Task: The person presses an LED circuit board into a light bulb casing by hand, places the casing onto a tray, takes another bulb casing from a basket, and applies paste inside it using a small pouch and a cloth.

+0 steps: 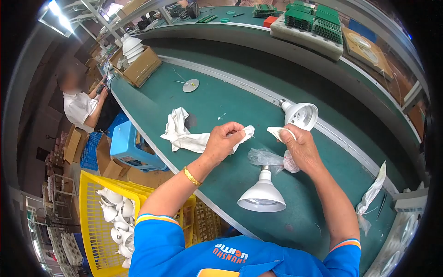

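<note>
I've got the left hand [226, 141] pinching the white cloth [187, 140], its length running left along the desk [214, 99]; across a narrow gap, the right hand [301, 147] grips a white scrap [275, 132] pointing left. The white lamp [261, 191] sits nearer, closer to the right hand.

Left hand [224, 142] pinched a white cloth [177, 131] that trailed across the green desk [212, 94]; right hand [301, 147] gripped a separate white scrap [275, 132]. Reflector lamp [262, 191], screw base up, stood beside crumpled clear plastic film [263, 157]. Second lamp [301, 115] lay near far rail [258, 96]. Yellow crate [87, 221] held white lamp housings [120, 214]. Person in white shirt [79, 110] was at far left.
</note>
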Tool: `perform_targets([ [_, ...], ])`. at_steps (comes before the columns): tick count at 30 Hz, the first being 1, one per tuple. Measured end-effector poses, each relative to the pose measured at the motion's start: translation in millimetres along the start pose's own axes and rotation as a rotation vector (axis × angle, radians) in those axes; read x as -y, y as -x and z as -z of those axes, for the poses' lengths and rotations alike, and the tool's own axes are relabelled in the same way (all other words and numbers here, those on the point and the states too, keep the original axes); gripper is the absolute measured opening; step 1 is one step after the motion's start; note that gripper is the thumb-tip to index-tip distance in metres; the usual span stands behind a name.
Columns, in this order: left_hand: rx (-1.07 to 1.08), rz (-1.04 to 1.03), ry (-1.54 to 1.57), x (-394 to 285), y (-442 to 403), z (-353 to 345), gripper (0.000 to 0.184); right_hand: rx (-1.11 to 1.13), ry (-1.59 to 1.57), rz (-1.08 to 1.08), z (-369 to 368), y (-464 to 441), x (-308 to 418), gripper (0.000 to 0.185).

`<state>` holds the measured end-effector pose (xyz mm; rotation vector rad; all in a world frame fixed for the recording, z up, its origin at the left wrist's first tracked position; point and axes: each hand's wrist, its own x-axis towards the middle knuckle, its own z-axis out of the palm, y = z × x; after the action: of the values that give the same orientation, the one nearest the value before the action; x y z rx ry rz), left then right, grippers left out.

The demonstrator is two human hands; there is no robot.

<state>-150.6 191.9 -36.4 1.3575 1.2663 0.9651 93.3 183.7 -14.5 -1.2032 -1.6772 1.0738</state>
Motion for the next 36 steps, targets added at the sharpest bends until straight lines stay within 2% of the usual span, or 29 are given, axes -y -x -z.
perform_targets([
  [4, -0.005, -0.103, -0.112, 2, -3, -1, 0.017, 0.013, 0.009, 0.037, 2, 3, -2, 0.048],
  [6, 0.016, -0.149, -0.282, -1, -1, 1, 0.009, 0.021, 0.020, 0.048, 3, 4, 1, 0.051],
  [13, -0.030, -0.079, -0.068, 4, -5, 8, 0.004, -0.020, 0.068, 0.090, 10, 14, 10, 0.049],
  [19, -0.014, -0.037, -0.008, 2, -1, 10, 0.004, -0.097, 0.119, 0.190, 12, 21, 12, 0.047],
  [26, 0.008, -0.084, -0.041, -8, 6, 8, 0.007, -0.134, 0.059, 0.233, 14, 26, 14, 0.045],
  [32, -0.017, -0.011, -0.150, -15, 6, 4, 0.012, -0.124, 0.057, 0.227, 19, 34, 22, 0.044],
  [34, -0.092, -0.183, -0.507, -14, 4, 0, 0.011, -0.123, 0.062, 0.216, 22, 37, 24, 0.043],
  [35, -0.088, -0.176, -0.502, -13, 4, -1, 0.011, -0.121, 0.072, 0.214, 25, 39, 25, 0.044],
  [36, -0.095, -0.265, -0.558, -11, 5, -2, 0.012, -0.121, 0.082, 0.211, 27, 42, 25, 0.044],
])
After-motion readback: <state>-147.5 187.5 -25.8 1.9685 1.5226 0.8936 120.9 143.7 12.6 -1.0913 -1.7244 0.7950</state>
